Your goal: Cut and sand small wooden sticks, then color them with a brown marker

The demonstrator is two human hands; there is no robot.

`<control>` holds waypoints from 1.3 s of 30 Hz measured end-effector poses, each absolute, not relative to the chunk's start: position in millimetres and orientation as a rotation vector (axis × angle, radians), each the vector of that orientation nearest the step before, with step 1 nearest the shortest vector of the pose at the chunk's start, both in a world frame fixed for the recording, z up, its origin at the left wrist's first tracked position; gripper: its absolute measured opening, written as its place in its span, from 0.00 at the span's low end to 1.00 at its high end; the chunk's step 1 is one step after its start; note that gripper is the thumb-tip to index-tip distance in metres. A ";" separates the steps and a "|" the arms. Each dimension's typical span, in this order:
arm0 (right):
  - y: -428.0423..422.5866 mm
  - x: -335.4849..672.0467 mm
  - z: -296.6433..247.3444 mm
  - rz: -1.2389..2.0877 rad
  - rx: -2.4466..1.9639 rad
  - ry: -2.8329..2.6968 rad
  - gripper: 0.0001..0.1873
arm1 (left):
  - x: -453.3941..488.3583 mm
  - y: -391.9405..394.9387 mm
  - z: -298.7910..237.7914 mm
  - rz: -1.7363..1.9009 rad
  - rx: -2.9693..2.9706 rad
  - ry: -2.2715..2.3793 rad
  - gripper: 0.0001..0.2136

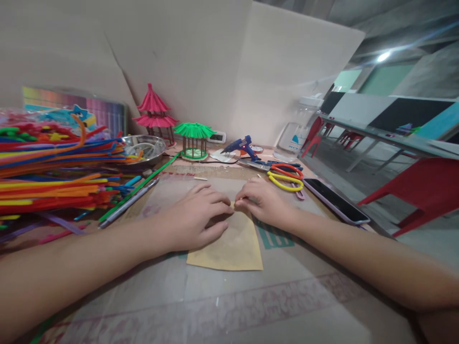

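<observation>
A yellowish sheet of paper lies flat on the cardboard-covered table right in front of me. My left hand rests palm down over its left part, fingers loosely bent and apart, thumb toward the sheet. At the sheet's far edge is my right hand, its thumb and fingertips pinched together close to my left fingertips. Whatever the pinch holds is too small and blurred to name. Just beyond my left hand lies a short pale stick piece.
Pipe cleaners are heaped at left beside a metal bowl. Behind stand a green-roofed model, a pink-roofed model and a blue glue gun. Scissors, a phone and a clear jug are at right.
</observation>
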State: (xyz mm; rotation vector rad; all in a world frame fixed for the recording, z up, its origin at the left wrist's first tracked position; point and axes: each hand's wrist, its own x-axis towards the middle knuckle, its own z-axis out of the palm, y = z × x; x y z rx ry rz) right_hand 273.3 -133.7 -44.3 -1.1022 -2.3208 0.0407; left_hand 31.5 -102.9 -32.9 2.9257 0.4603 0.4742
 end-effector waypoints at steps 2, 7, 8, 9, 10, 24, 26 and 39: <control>-133.3 274.7 -44.2 0.036 -1.165 -2.286 0.06 | 32.0 -103.2 -32.6 0.484 2.919 0.462 0.12; -134.1 272.8 -44.3 0.119 -1.059 -2.348 0.06 | 33.0 -102.9 -33.2 0.478 2.934 0.448 0.11; -133.3 272.6 -44.2 0.105 -1.068 -2.346 0.06 | 33.0 -102.8 -33.2 0.480 2.938 0.444 0.11; -132.4 272.8 -44.1 0.083 -1.094 -2.335 0.06 | 33.0 -102.8 -33.2 0.482 2.938 0.444 0.12; -131.9 273.1 -43.8 0.060 -1.130 -2.319 0.06 | 33.0 -102.8 -33.1 0.485 2.934 0.446 0.12; -138.9 269.7 -43.4 0.045 -1.163 -2.311 0.06 | 32.8 -102.5 -33.1 0.469 2.924 0.464 0.12; -139.1 269.1 -43.2 0.073 -1.099 -2.343 0.06 | 32.8 -102.2 -33.7 0.480 2.929 0.464 0.11; -138.7 269.1 -44.1 0.044 -1.059 -2.371 0.07 | 32.4 -102.7 -34.2 0.489 2.916 0.483 0.11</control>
